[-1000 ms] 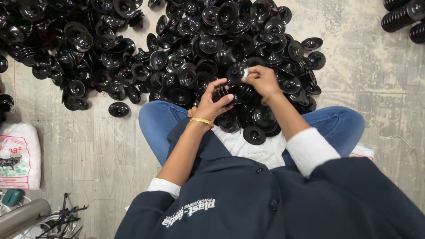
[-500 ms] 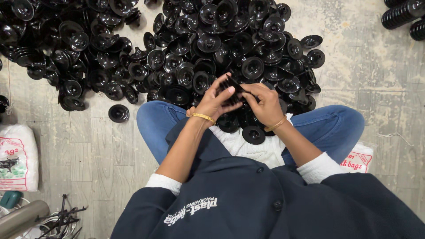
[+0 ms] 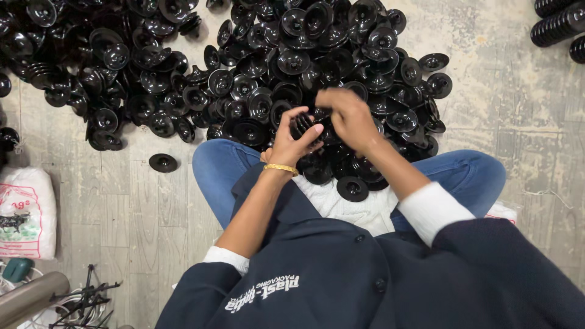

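From the head camera, the person sits cross-legged on a worn grey floor (image 3: 524, 152), looking down over a dark jacket and blue jeans. The left hand (image 3: 292, 137) has its fingers (image 3: 286, 119) curled and clamped around a short stack of black discs (image 3: 303, 125), held just above the lap at the near edge of the pile. The right hand (image 3: 347, 116) rests on top of the same stack; its fingers bend down over the discs, but whether they pinch a piece or only press on it cannot be told, since the back of the hand hides the tips. A gold bangle (image 3: 281, 167) sits on the left wrist.

Ahead, a large heap of loose black discs (image 3: 256, 61) spreads across the floor and spills into the lap. One single disc (image 3: 163, 162) lies apart to the left, and another lap disc (image 3: 352, 189) lies on the white cloth between the knees. Finished ribbed stacks (image 3: 557, 27) lie at the top right. A white printed sack (image 3: 25, 213) and a metal tube (image 3: 30, 297) sit at the lower left.

As a judgement: the stack is gripped only from its sides, so uneven pressure from above could tilt it and let discs slip back into the heap. A piece seated crooked could also jam the nesting.
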`<state>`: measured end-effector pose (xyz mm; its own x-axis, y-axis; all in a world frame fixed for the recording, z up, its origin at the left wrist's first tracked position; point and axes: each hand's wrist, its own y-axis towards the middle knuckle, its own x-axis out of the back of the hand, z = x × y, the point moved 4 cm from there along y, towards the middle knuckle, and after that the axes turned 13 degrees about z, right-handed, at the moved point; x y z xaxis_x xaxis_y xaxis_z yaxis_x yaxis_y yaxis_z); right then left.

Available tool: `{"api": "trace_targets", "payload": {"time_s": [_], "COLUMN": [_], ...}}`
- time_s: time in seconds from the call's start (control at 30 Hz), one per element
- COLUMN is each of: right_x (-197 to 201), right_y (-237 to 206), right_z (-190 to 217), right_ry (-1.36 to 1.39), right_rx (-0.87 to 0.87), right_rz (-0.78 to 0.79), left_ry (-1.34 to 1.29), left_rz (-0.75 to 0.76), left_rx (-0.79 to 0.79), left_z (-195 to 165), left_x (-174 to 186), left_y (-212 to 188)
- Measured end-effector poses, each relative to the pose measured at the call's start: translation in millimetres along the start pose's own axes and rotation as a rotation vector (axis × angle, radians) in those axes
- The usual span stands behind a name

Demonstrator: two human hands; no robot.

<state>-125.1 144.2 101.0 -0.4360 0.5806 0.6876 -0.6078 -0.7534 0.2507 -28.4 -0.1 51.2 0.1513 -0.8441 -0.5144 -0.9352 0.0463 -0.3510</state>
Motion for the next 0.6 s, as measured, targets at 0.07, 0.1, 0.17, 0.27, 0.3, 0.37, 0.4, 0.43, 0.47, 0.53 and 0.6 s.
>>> {"api": "trace_targets", "payload": {"time_s": [0.07,0.1,0.17,0.27,0.3,0.37,0.4,0.43,0.47,0.53,0.6], "right_x": [-7.5,-9.8,-12.1,-7.8,-8.7,-19.4,-23.2,-25.0,-26.6,-24.0,-17.2], "right_y": [20.7,25.7,22.6,-0.8,-12.9,-25.6,-31.0,-34.6,-37.4,-40.8,-42.8], "right_z": [-9.6,-12.9,-23.8,-35.3,-36.6,-30.5,-26.9,-21.9,-16.3,-6.4,1.8], "right_ry": [-0.231,-0.348,-0.298,0.093,0.279,0.544,0.674,0.682,0.690,0.714,0.748], "right_rx": [0.062,0.092,-0.003,-0.256,-0.362,-0.403,-0.420,-0.418,-0.415,-0.382,-0.326], "right_rz": [0.014,0.018,0.113,0.032,-0.030,-0.025,-0.027,-0.029,-0.031,-0.012,0.027], "left_ry": [0.064,0.108,0.195,0.151,0.130,0.092,0.078,0.065,0.052,-0.021,-0.053], "left_rz": [0.005,0.013,0.030,0.005,0.007,0.013,-0.009,-0.031,-0.054,0.014,0.034], "left_rx": [-0.023,-0.049,-0.096,-0.119,-0.108,-0.076,-0.086,-0.100,-0.115,-0.076,-0.025], "left_z": [-2.1,-3.3,-4.0,0.4,2.5,5.9,5.7,4.3,2.2,0.0,-3.2], "left_x": [2.9,4.1,5.9,6.0,4.4,-1.0,-3.1,-4.3,-5.3,-9.0,-8.1], "left_y": [0.7,0.7,-0.8,-1.4,0.1,4.5,6.4,8.4,10.0,12.4,12.0]}}
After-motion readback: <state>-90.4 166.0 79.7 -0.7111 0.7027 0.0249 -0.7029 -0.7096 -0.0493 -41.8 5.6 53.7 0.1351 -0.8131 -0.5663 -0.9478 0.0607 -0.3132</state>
